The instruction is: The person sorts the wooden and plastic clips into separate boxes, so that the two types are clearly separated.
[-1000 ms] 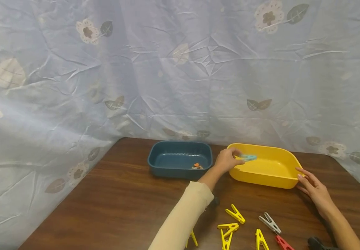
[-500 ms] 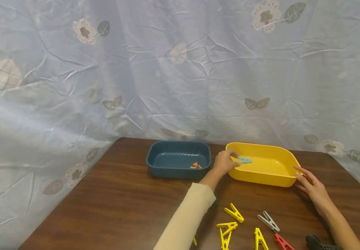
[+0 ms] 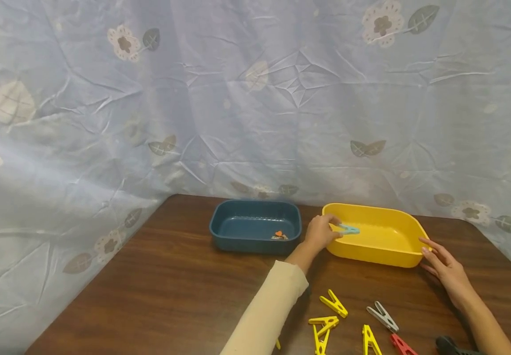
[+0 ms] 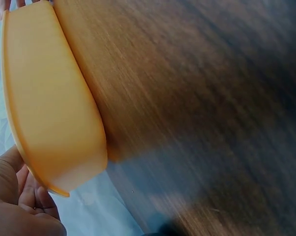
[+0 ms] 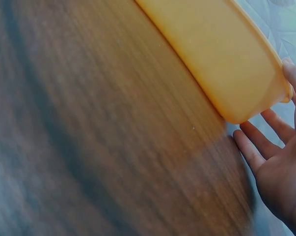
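Nearest: several yellow clips [image 3: 334, 321] and a red clip [image 3: 401, 344] lie on the table [image 3: 171, 286], well in front of the yellow tub [image 3: 375, 252]. A black item, cut off by the frame, lies right of the red clip, in front of the tub's right end. Slightly farther back, a grey clip [image 3: 390, 323] lies in front of the tub.

At the tub: the blue clip [image 3: 351, 230] is over its interior at the left end; contact with the floor cannot be confirmed. Risk, in my judgement: a loosened pinch could drop the clip askew; a knock from the left hand [image 3: 319, 231], or a push from the right hand [image 3: 449, 273], could shift the tub.

Fingers: the left thumb and fingers pinch the clip's end, parted only by its thickness. The right fingers are spread and fairly straight, touching the tub's right near corner, without a firm clasp.

Beyond: the blue tub [image 3: 257, 245] stands left of the yellow tub, apart; cloth [image 3: 255, 98] hangs behind both.
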`<state>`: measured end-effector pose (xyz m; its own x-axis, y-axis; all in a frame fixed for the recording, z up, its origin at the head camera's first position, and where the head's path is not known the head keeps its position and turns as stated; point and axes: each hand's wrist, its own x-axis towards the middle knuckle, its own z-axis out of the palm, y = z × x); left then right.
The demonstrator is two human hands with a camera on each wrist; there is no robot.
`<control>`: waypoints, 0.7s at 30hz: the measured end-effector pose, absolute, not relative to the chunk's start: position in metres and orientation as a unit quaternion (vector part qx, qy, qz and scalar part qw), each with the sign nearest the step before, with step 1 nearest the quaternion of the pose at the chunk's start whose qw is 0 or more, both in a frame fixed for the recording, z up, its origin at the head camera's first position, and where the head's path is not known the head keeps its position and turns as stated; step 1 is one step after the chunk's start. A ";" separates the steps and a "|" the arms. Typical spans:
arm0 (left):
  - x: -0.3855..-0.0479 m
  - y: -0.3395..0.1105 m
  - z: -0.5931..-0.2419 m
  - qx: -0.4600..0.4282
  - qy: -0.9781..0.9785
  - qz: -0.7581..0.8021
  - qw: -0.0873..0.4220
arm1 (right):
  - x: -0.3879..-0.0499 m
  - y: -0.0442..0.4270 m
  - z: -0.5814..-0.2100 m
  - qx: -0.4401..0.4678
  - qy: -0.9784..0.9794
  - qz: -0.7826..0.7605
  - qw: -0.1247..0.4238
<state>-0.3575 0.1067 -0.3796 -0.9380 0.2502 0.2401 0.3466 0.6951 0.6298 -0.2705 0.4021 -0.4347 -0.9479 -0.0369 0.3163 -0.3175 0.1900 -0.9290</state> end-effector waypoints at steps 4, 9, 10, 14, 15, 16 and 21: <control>-0.357 0.107 -0.379 -0.164 -0.920 -0.349 0.072 | -0.270 0.403 -0.434 0.119 -0.761 0.627 0.115; -0.356 0.107 -0.379 -0.165 -0.923 -0.341 0.071 | -0.270 0.404 -0.436 0.120 -0.758 0.631 0.117; -0.356 0.107 -0.379 -0.166 -0.926 -0.332 0.069 | -0.270 0.404 -0.436 0.118 -0.758 0.630 0.117; -0.356 0.108 -0.376 -0.169 -0.939 -0.292 0.060 | -0.269 0.404 -0.436 0.112 -0.763 0.625 0.120; -0.357 0.108 -0.375 -0.172 -0.942 -0.282 0.059 | -0.269 0.404 -0.436 0.112 -0.765 0.623 0.121; -0.357 0.108 -0.375 -0.175 -0.944 -0.274 0.060 | -0.269 0.404 -0.436 0.111 -0.767 0.620 0.121; -0.359 0.106 -0.375 -0.192 -0.939 -0.274 0.079 | -0.270 0.402 -0.433 0.115 -0.775 0.610 0.122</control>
<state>-0.3592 0.1055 -0.3751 -0.9140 0.3164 0.2538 0.4033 0.7763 0.4844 -0.2696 0.4015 -0.4333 -0.9439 -0.0287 0.3291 -0.3266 0.2296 -0.9168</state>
